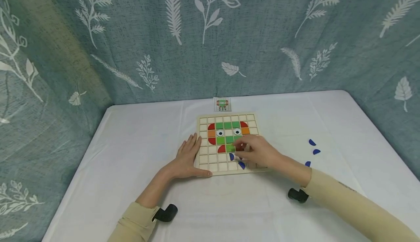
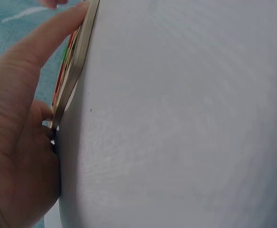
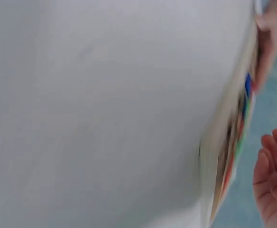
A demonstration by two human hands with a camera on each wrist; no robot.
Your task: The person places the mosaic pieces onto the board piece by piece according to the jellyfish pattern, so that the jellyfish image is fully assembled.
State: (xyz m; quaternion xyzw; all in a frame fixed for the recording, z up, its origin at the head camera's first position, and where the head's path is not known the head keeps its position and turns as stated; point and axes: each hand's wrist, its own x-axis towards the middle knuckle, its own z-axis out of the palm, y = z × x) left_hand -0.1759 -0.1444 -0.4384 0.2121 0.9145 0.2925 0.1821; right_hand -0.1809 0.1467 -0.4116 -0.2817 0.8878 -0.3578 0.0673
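A wooden grid board [image 1: 203, 159] lies on the table, with green squares [image 1: 228, 125], red rounded pieces [image 1: 221, 148], orange squares [image 1: 245, 130] and two eye tiles [image 1: 220, 133] in its cells. Blue rounded pieces [image 1: 232, 156] sit in lower cells, another blue piece [image 1: 241, 165] just below. My left hand [image 1: 188, 159] rests along the board's left edge, fingers extended, thumb at the front left corner. Over the right half of the board hovers my right hand [image 1: 257, 150], its fingers loosely bent. Thumb and fingers are apart, and I see nothing held. The hand hides several cells.
Three loose blue pieces [image 1: 316, 151] lie on the white tablecloth [image 1: 288, 125] right of the board. A small picture card [image 1: 222, 104] with a coloured grid figure is behind the board. A leaf-patterned curtain [image 1: 197, 67] hangs behind the table.
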